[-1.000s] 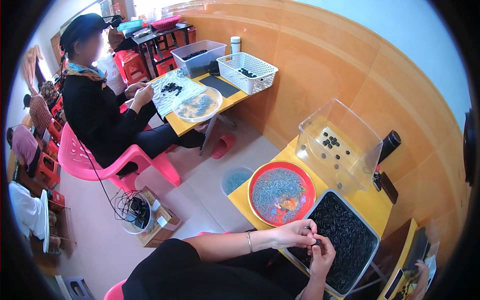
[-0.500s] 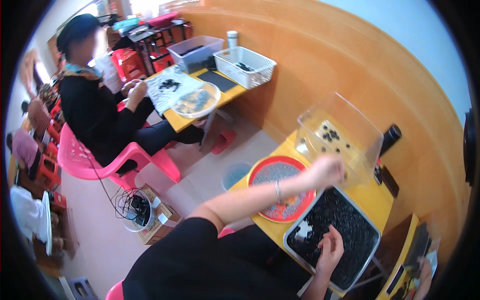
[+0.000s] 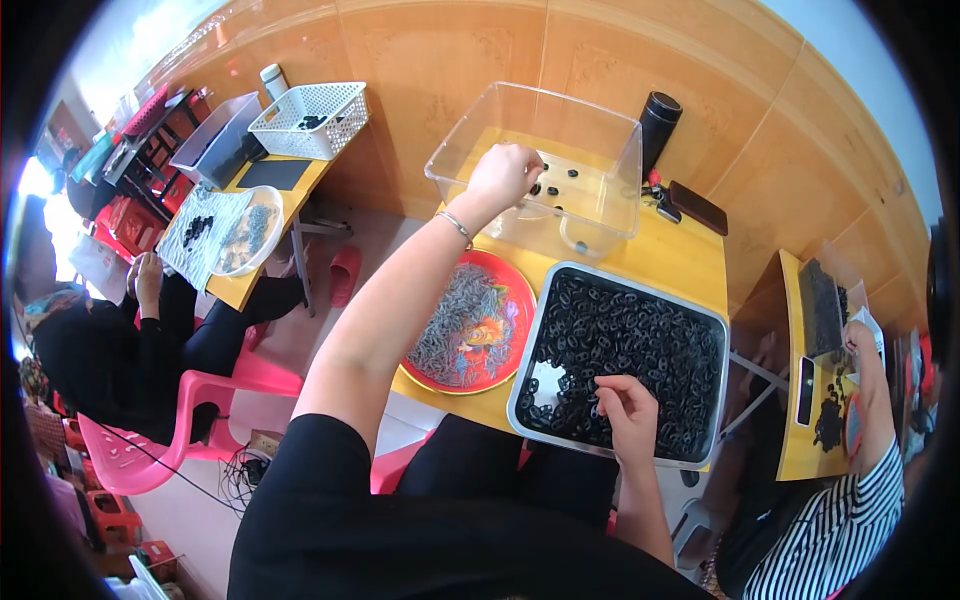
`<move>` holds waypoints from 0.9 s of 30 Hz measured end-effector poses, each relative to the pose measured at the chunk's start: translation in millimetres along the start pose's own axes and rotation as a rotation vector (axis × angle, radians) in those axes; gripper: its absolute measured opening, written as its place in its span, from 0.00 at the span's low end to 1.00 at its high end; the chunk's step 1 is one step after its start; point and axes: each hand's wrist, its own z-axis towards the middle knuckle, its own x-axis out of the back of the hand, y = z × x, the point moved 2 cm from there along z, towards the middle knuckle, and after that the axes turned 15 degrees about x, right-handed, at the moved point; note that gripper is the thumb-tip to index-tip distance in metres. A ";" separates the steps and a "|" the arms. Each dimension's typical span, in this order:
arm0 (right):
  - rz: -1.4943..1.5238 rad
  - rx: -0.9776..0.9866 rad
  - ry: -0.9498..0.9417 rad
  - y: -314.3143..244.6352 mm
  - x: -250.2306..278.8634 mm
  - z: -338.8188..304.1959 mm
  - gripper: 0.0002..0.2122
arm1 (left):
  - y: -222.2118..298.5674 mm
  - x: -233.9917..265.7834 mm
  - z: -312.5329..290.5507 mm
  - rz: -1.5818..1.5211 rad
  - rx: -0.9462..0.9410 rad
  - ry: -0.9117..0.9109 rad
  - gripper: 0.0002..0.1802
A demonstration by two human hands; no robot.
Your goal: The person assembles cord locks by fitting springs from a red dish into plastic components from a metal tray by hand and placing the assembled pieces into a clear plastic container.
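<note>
Raised over the near left wall of a clear plastic bin (image 3: 612, 215), my left hand (image 3: 505, 175) has its fingers drawn together; anything in them is too small or hidden to make out. A few black pieces (image 3: 553, 191) lie inside the bin. My right hand (image 3: 630, 412) is over the near side of a metal-rimmed tray (image 3: 722, 345), its thumb and fingertips pinched together; what they hold, if anything, cannot be made out. Small black oval pieces with holes (image 3: 640, 340) fill most of the tray. Left of it, a red plate (image 3: 520, 300) holds many thin grey pieces (image 3: 440, 335).
A dark bottle (image 3: 657, 130) and a brown case (image 3: 698, 208) stand beside the bin on the yellow table (image 3: 690, 265). People work at tables on both sides. A pink chair (image 3: 185, 410) stands at left; a wooden wall (image 3: 420, 90) rises behind.
My view has turned to the right, bringing the right-hand neighbour's table further in. My left hand has moved from the bin's near side by the tray to its left part; my right hand stays over the tray.
</note>
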 end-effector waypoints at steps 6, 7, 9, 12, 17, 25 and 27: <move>-0.084 0.049 -0.078 3.9 -4.0 4.5 0.06 | 23.4 45.5 -48.2 -0.214 -0.063 0.083 0.06; -0.129 0.083 -0.110 4.7 -3.8 5.5 0.06 | 25.3 47.2 -64.0 -0.251 -0.040 -0.004 0.06; -0.128 0.076 -0.125 6.4 -4.0 5.5 0.06 | 19.3 51.7 -97.0 -0.278 -0.008 -0.088 0.05; -0.138 0.064 -0.150 10.8 -2.6 5.6 0.06 | 0.3 43.8 -141.2 -0.106 -0.100 -0.255 0.05; -0.151 0.097 -0.158 15.0 -6.6 5.7 0.05 | -27.7 34.5 -184.4 0.083 -0.028 -0.267 0.05; -0.172 0.078 -0.221 10.3 -10.1 3.2 0.06 | -30.7 26.6 -199.2 0.210 -0.084 -0.248 0.06; -0.169 0.062 -0.220 10.6 -9.2 2.8 0.06 | -24.3 27.9 -199.5 0.210 -0.119 -0.241 0.05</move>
